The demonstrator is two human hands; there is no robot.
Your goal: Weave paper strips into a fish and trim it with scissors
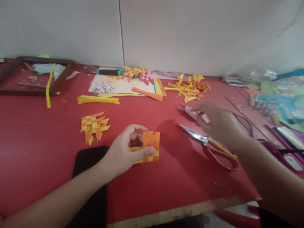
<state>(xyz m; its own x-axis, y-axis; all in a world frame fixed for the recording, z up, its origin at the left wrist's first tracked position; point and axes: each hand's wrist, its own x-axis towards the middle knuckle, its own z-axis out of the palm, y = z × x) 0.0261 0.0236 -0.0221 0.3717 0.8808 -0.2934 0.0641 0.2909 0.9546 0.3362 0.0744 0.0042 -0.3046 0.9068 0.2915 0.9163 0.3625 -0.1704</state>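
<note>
My left hand (pixel 129 148) pinches a woven paper piece (pixel 151 142) of orange and yellow strips between thumb and fingers, held over the red table. At the right, my right hand (pixel 213 123) curls over a small pink glue gun (pixel 195 115) with a metal tip, gripping it near the table; the hand is a little blurred. Just below that hand lie scissors (pixel 200 137) with red handles, blades pointing left. A yellow stick (pixel 219 148) rests over their handles. To the left lies a finished-looking woven paper fish (pixel 93 126) in orange and yellow.
A black phone (pixel 90 177) lies under my left forearm. Behind are yellow strips (pixel 98 100), paper sheets (pixel 125 87), a bag of small eyes (pixel 103 87), a cutter (pixel 108 72) and a scrap pile (pixel 192 87). A brown frame (pixel 22 92) stands left; craft supplies crowd the right.
</note>
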